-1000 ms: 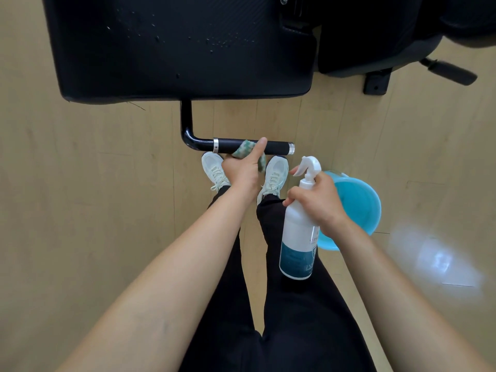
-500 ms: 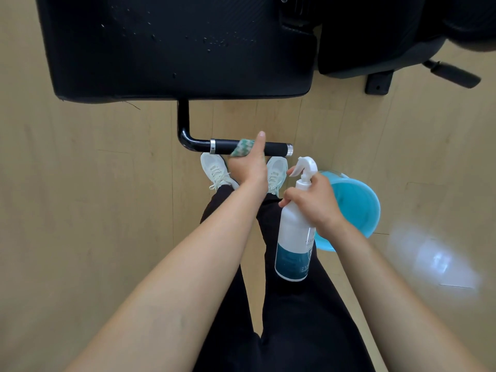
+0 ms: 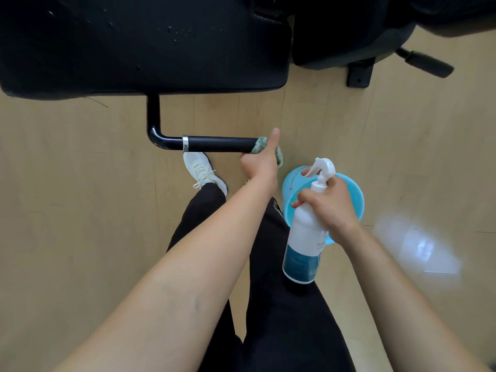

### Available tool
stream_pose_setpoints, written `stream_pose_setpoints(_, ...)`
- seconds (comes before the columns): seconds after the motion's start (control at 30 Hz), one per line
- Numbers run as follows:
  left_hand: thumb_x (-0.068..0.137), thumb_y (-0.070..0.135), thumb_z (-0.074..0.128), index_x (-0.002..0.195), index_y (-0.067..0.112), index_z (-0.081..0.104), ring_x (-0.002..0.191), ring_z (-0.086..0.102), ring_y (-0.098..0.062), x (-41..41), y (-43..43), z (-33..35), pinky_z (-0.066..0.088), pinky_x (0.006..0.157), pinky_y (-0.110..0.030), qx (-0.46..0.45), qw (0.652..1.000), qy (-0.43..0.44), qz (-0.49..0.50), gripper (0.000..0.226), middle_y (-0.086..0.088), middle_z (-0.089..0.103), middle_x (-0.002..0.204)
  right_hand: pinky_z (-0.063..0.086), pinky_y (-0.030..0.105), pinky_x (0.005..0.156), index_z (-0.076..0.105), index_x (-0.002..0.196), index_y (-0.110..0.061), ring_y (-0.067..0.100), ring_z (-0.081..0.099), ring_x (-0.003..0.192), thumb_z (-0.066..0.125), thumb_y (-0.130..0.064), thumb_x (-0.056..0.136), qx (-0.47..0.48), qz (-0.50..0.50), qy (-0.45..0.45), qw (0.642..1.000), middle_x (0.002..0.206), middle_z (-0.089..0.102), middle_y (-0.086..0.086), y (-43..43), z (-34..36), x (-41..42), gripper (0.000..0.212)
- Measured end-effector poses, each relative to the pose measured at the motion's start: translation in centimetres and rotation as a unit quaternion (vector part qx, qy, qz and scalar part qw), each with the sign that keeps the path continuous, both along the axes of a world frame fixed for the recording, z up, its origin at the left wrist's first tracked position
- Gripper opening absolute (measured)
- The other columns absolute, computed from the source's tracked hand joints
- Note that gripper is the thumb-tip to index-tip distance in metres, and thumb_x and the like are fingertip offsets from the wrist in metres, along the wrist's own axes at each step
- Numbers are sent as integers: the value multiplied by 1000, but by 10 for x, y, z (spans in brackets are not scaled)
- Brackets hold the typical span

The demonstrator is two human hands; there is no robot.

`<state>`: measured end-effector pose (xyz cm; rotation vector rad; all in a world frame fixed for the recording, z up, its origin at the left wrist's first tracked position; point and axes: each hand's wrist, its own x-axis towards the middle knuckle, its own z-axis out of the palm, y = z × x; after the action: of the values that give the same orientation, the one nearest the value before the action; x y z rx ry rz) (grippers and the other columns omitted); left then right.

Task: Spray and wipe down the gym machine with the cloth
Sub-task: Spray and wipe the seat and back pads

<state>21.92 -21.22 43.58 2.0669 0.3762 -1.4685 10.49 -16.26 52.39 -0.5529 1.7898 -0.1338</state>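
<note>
Cloth wrapped round handle under left hand.

Reaching well forward with the bare left arm, left hand curled round a crumpled teal-green cloth, thumb pointing straight ahead. Keeping the bare right arm bent and closer in, right hand wrapped round the neck of a white plastic spray bottle, one finger up at the trigger.
</note>
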Motion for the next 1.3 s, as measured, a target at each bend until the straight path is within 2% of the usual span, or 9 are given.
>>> stream_pose_setpoints(0.1,74,26,93,104,2,59,47,62,-6,20,-3,4,52,50,-19,-20,998,-14,58,51,2,69,67,46,34,72,64,92,-33,20,59,76,72,-1,71,-6,-7,-4,1000,67,68,-5,1,0,7,39)
stream_pose_setpoints(0.17,79,19,90,92,10,57,45,60,-8,36,-5,11,50,50,-21,-27,996,-28,77,36,5,66,57,46,34,73,65,97,-30,18,60,78,71,-4,69,-8,-5,-13,1000,75,73,5,1,0,13,38)
stream_pose_setpoints(0.3,84,5,84,81,8,58,48,56,-21,77,-8,23,51,51,-31,-56,989,-63,124,26,-13,60,62,48,33,75,64,108,-23,11,64,74,68,2,77,-6,14,-37,999,59,69,-9,-4,3,26,40)
stream_pose_setpoints(0.5,81,29,88,92,6,58,63,71,-24,118,3,22,65,73,-40,-71,982,-147,97,40,-12,72,74,51,34,77,66,102,-27,19,67,81,69,2,76,-16,29,-48,998,64,72,-7,-9,2,40,39)
stream_pose_setpoints(0.6,82,44,84,89,14,57,76,73,-19,113,9,17,62,90,-42,-57,986,-149,47,40,-5,73,86,51,33,73,66,100,-28,21,67,80,70,-3,73,-18,24,-59,998,76,75,2,-11,4,42,37)
stream_pose_setpoints(0.73,89,43,77,97,26,53,92,70,-13,94,3,14,56,93,-34,-33,985,-166,24,31,3,69,101,49,30,70,66,100,-27,22,66,82,71,1,73,-15,29,-57,998,84,73,5,-12,3,43,39)
stream_pose_setpoints(1.0,85,38,82,109,9,55,88,69,-17,19,2,-9,53,82,-31,-10,994,-106,-22,46,-2,71,103,49,31,71,65,106,-23,1,62,61,68,3,78,-6,42,-36,998,57,69,-13,-7,3,29,38)
stream_pose_setpoints(1.17,91,31,78,88,14,57,76,66,-16,-11,3,-19,51,78,-31,5,999,-22,-42,27,0,68,88,47,34,70,67,97,-30,21,61,75,72,-3,72,5,31,-3,1000,63,68,-10,-7,5,9,37)
stream_pose_setpoints(1.3,88,39,79,103,10,64,86,73,-21,2,10,-2,54,76,-27,25,988,76,-134,36,-5,74,100,47,35,70,66,95,-32,25,59,76,74,-6,67,10,10,-1,1000,77,68,5,-9,10,3,39)
